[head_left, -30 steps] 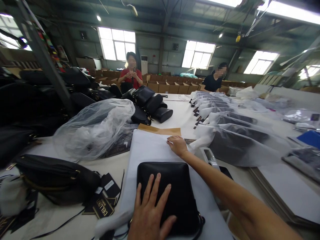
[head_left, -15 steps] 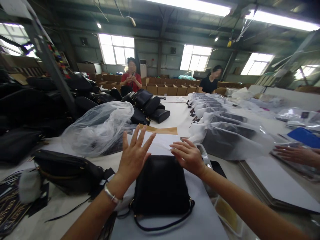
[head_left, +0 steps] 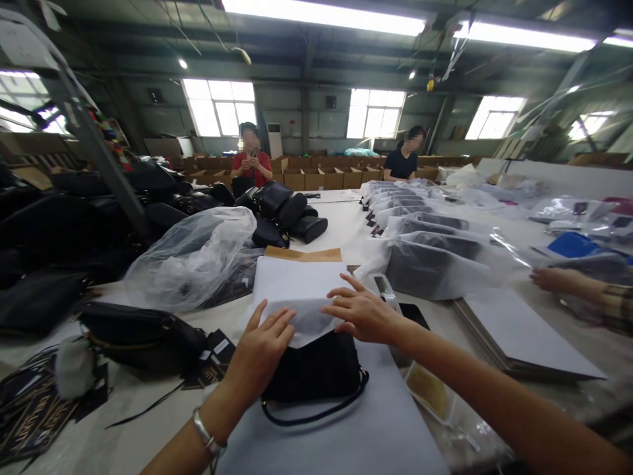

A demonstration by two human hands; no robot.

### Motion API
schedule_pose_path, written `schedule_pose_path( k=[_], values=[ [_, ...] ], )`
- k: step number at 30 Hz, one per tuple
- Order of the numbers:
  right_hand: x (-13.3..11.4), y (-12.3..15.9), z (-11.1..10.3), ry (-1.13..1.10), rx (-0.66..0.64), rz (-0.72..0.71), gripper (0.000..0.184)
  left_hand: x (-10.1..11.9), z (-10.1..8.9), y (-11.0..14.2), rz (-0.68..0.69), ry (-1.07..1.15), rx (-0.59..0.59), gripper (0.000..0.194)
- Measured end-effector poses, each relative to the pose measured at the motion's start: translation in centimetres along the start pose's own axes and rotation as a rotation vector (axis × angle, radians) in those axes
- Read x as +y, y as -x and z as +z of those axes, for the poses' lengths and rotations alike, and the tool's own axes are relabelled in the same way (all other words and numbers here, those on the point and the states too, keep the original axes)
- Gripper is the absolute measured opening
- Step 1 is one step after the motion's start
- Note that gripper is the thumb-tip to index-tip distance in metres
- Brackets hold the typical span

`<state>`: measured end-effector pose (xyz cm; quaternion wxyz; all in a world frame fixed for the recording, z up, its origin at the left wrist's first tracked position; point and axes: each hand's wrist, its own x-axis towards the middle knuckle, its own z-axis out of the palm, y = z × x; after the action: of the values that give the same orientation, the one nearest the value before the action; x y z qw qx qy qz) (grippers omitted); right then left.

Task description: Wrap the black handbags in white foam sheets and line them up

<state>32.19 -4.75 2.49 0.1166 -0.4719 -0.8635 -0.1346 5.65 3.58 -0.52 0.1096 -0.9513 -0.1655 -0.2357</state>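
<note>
Left hand and right hand stretched forward, backs upward, both unclenched, fingers loosely spread at white paper, which covers far part of black bag

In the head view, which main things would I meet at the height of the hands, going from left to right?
Pile of black bags, black bag with gold zip, left hand, right hand, stack of white boards.

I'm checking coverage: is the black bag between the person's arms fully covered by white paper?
No, white paper covers the black bag only partly; its near side and strap show.
</note>
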Motion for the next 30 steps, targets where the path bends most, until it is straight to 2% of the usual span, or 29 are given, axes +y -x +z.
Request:
schedule_pose_path(
  k=[2, 4, 12, 16, 19, 23, 26, 30],
  values=[
    [-0.7, 0.7, 0.5, 0.056, 0.015, 0.006, 0.026, 0.1, 0.2, 0.4, 0.004, -0.01, -0.001, 0.027],
    [-1.6, 1.6, 1.0, 0.113, 0.052, 0.025, 0.017, 0.1, 0.4, 0.8, 0.007, -0.023, 0.013, 0.028],
    [-4.0, 5.2, 4.0, 0.126, 0.287, 0.144, 0.024, -0.2, 1.7, 2.7, 0.051, -0.016, 0.081, 0.027],
    [-4.9, 5.6, 4.9, 0.091, 0.376, 0.14, 0.023, -0.6, 2.0, 4.3, 0.077, 0.005, 0.124, 0.025],
    [-5.4, 5.6, 5.1, 0.074, 0.4, 0.154, 0.023, -0.7, 1.8, 5.1, 0.088, 0.01, 0.099, 0.024],
    [-5.8, 5.7, 5.2, 0.075, 0.401, 0.176, 0.025, -0.1, 0.8, 3.9, 0.015, 0.017, 0.084, 0.02],
    [-5.9, 5.9, 5.5, 0.067, 0.386, 0.191, 0.025, 1.0, 0.5, 1.8, -0.029, 0.069, 0.06, 0.038],
    [-6.5, 6.7, 5.6, 0.008, 0.343, 0.241, 0.029, 2.3, 1.9, 0.6, 0.007, 0.148, -0.1, 0.054]
  ],
)
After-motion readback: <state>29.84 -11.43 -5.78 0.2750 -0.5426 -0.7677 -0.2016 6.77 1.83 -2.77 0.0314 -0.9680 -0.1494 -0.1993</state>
